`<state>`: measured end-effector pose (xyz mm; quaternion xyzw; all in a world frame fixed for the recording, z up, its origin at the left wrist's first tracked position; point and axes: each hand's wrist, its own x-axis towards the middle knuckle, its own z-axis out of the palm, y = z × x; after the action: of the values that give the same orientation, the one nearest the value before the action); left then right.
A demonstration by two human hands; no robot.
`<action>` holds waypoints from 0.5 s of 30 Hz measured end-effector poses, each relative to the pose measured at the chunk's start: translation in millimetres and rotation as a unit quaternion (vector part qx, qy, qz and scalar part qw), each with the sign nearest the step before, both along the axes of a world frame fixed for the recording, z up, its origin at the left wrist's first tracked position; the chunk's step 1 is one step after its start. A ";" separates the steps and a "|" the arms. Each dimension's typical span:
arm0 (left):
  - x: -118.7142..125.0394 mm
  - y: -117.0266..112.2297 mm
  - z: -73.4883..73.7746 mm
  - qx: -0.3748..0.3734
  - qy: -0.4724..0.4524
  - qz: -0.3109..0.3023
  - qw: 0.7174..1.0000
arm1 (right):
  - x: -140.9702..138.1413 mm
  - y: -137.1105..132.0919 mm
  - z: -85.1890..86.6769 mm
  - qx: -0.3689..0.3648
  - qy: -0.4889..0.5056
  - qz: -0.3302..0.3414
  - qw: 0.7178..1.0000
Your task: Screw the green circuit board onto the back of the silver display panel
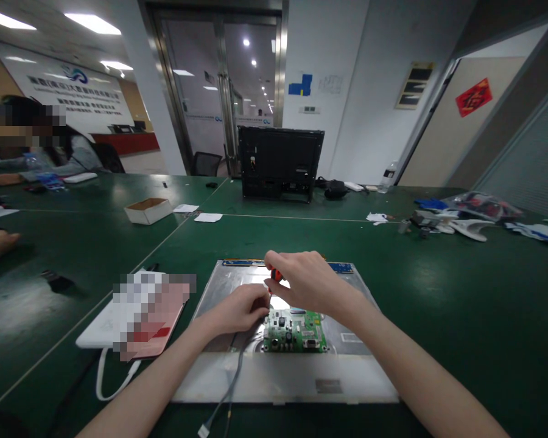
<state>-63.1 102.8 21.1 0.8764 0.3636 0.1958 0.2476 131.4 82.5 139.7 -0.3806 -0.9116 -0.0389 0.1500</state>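
the right hand (308,283) is closed around a screwdriver (277,275) with a red handle. only a bit of the handle peeks out by the thumb. the left hand (242,307) sits just beside it, at 8 o'clock from the right hand, with its fingers curled in tight near the tool's thin end. i cannot tell if those fingers pinch the tool, a screw, or nothing at all.

both hands are over the top left corner of a small green circuit board (295,331). the board lies flat on a big grey metal panel (283,374), a little to the 5 o'clock side of the panel's middle. the panel lies on the green table (438,292), right in front of the person. a grey cable (231,389) runs from under the left hand toward 7 o'clock, over the panel's near edge. a white flat pad (98,334) lies at 9 o'clock from the panel. a black screen (281,161) stands far off at 12 o'clock.

here is what i think could go wrong. the tool's tip could slip and scratch the green board, or poke the left fingers, since they are so close. a tiny screw could roll off the panel and get lost. the left arm could tug the cable.
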 end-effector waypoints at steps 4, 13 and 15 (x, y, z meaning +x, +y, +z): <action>0.4 -0.3 1.2 0.003 -0.005 0.001 1.000 | 0.9 0.1 -0.2 0.006 -0.002 0.001 1.000; 0.8 -0.1 1.9 -0.014 -0.028 -0.011 0.999 | 0.1 -1.3 1.4 -0.027 0.013 0.021 0.999; 0.9 -0.3 2.3 -0.012 -0.030 -0.014 0.999 | 0.1 -1.5 1.8 -0.025 0.009 0.021 0.999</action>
<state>-62.2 102.5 23.4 0.8722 0.3459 0.2136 0.2718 131.5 81.0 141.6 -0.3655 -0.9187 -0.0094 0.1495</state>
